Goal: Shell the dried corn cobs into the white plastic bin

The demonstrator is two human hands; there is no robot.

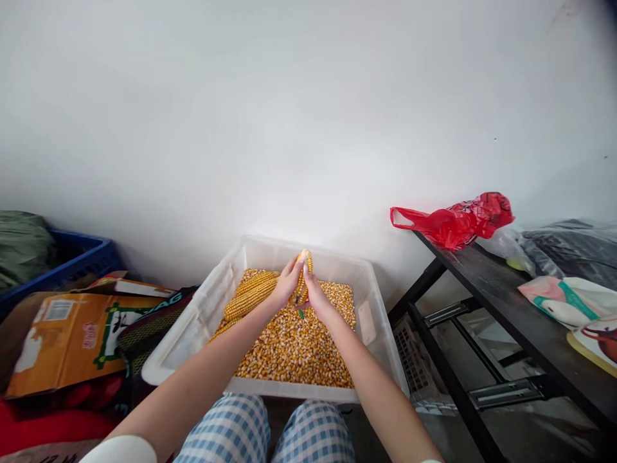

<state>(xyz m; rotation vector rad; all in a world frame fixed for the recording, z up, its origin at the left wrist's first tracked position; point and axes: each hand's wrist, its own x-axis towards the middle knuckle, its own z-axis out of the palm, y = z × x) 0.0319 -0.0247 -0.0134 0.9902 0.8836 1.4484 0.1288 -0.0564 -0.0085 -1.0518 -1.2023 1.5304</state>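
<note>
Both my hands grip one ear of corn point(301, 292), held upright above a clear plastic bin point(378, 321). My left hand point(288, 281) wraps its left side, and my right hand point(316, 297) closes on its right side. Pale cob shows near the top of the ear, where the thumbs meet. Loose corn kernels point(294, 350) fill the bin below. Several whole ears of corn point(250, 297) lie on the kernels at the bin's left side. A small green piece point(301, 314) sits just under my hands.
A black-framed table point(482, 273) stands at the right, with a red plastic bag point(457, 222) and other bags on it. To the left are a cardboard box point(72, 341) and a blue crate point(87, 257). A white wall point(299, 128) rises behind the bin.
</note>
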